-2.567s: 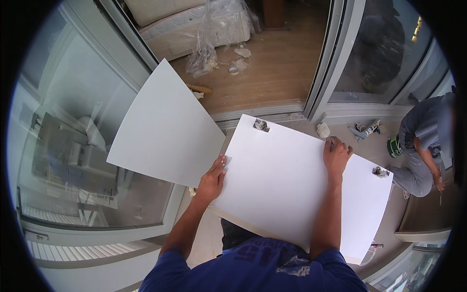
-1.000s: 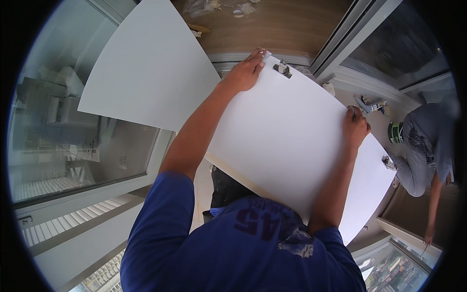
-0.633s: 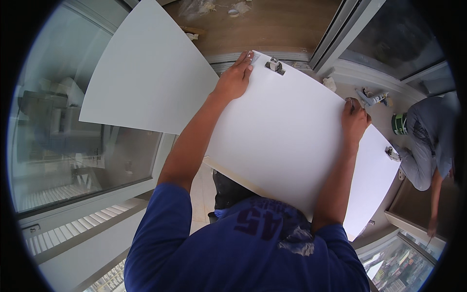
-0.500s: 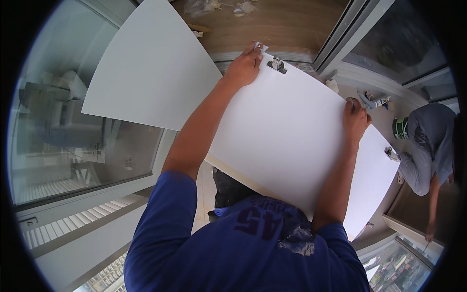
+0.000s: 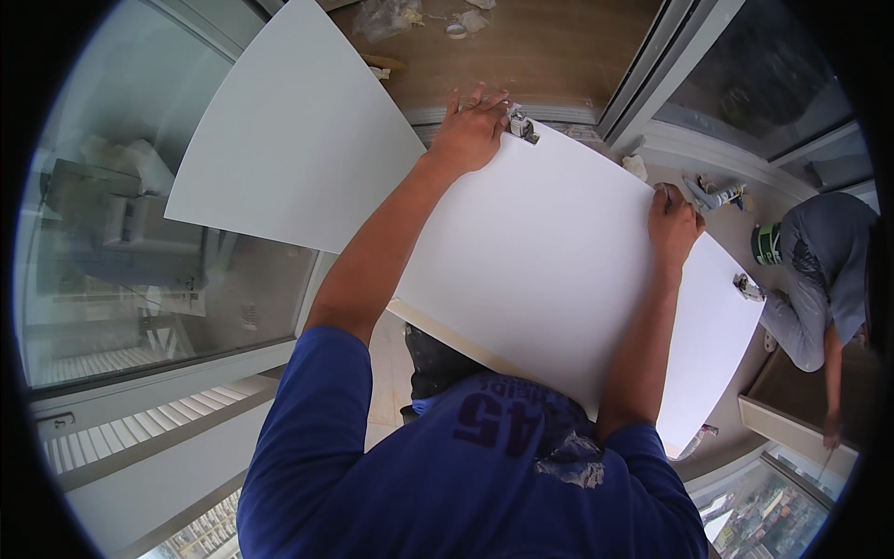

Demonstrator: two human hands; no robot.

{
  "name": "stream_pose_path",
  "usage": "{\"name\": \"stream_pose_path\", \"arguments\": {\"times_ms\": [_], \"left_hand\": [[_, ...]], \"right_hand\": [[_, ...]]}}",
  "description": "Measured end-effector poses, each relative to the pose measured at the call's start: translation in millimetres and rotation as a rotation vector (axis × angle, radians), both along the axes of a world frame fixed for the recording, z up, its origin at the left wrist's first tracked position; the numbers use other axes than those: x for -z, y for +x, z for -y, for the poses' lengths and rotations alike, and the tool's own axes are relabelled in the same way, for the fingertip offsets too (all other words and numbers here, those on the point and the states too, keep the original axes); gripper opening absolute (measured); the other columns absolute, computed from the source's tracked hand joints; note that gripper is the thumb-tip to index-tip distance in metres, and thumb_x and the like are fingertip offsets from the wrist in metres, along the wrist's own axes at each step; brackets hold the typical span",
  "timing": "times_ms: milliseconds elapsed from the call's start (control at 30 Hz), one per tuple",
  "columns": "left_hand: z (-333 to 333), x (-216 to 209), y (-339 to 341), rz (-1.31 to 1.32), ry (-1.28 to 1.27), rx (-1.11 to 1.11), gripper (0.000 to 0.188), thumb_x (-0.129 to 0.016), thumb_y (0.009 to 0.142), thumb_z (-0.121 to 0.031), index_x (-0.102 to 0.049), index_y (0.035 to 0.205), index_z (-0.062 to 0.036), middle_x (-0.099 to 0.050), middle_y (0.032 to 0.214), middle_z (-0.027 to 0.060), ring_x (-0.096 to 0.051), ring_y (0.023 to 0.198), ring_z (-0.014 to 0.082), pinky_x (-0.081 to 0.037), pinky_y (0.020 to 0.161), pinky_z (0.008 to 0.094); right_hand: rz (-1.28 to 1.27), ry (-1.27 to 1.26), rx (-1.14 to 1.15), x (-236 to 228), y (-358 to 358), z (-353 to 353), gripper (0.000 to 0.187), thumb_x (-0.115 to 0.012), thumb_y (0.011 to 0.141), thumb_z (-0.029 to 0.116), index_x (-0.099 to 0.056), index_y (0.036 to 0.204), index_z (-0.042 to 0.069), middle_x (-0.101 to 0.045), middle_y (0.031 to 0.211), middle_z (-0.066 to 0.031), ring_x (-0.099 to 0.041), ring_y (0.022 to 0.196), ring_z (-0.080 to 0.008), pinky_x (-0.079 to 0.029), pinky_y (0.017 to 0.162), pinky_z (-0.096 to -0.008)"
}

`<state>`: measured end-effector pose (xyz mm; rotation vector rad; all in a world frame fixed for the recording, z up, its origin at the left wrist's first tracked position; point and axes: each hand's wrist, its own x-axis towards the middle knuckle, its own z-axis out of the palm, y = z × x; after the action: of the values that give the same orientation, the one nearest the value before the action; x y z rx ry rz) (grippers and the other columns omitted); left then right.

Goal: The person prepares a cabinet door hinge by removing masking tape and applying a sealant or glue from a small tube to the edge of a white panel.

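Observation:
A white cabinet door panel lies tilted across in front of me, with one metal hinge near its far left corner and another metal hinge near its right end. At the far left corner, beside the first hinge, is my left hand. Its fingers are spread over the edge and slightly smeared by motion; whether a scrap lies beneath them is hidden. Farther right, my right hand is closed over the panel's far edge, fingertips partly hidden.
Another white panel stands at left before a glass door. At right a co-worker crouches by a green bucket and a wooden box. A tube and plastic scraps lie on the floor.
My left hand has spread its fingers and slid closer to the hinge; the whitish scrap that showed at its fingertips is no longer plainly visible. My right hand and the panel have shifted slightly left.

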<state>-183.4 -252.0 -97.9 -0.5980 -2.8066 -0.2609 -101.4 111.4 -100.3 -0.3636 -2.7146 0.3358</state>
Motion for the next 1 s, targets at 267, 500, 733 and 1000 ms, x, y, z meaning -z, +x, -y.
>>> {"name": "stream_pose_path", "arguments": {"times_ms": [267,500,733,1000], "left_hand": [[41.7,-21.9,-18.1,0.039,-0.185,-0.05,0.036,-0.048,0.106,-0.018,-0.06,0.138,-0.0052,-0.058,0.148,0.0126,-0.051,0.14,0.0297,-0.031,0.123,0.0531],[29.7,-14.1,-2.0,-0.188,0.068,-0.005,0.036,-0.051,0.105,-0.013,-0.059,0.137,0.002,-0.055,0.151,0.0148,-0.048,0.143,0.0309,-0.036,0.122,0.0446],[17.8,-5.1,8.0,-0.084,0.083,0.159,0.039,-0.05,0.106,-0.014,-0.058,0.141,0.0009,-0.053,0.153,0.016,-0.045,0.146,0.0307,-0.038,0.121,0.0449],[-5.2,-41.9,-4.3,0.128,-0.046,0.057,0.037,-0.054,0.091,0.0,-0.069,0.125,0.0005,-0.068,0.132,0.0176,-0.062,0.126,0.0341,-0.046,0.111,0.0453]], "right_hand": [[0.004,0.007,0.005,0.8,0.5,-3.1,0.03,-0.055,0.1,0.033,-0.077,0.112,0.017,-0.076,0.098,-0.0144,-0.07,0.099,-0.032,-0.037,0.11,-0.0481],[-0.035,0.019,-0.015,-4.2,4.5,-0.1,0.03,-0.055,0.1,0.033,-0.077,0.113,0.016,-0.076,0.097,-0.014,-0.069,0.099,-0.0319,-0.037,0.109,-0.0476],[-0.005,0.004,0.001,-2.5,2.7,0.1,0.031,-0.055,0.1,0.034,-0.077,0.113,0.015,-0.076,0.095,-0.0165,-0.069,0.099,-0.0327,-0.038,0.109,-0.0476],[-0.044,-0.026,-0.026,2.1,4.1,-4.4,0.032,-0.056,0.1,0.034,-0.077,0.112,0.014,-0.075,0.093,-0.0173,-0.069,0.097,-0.0341,-0.037,0.11,-0.0472]]}}
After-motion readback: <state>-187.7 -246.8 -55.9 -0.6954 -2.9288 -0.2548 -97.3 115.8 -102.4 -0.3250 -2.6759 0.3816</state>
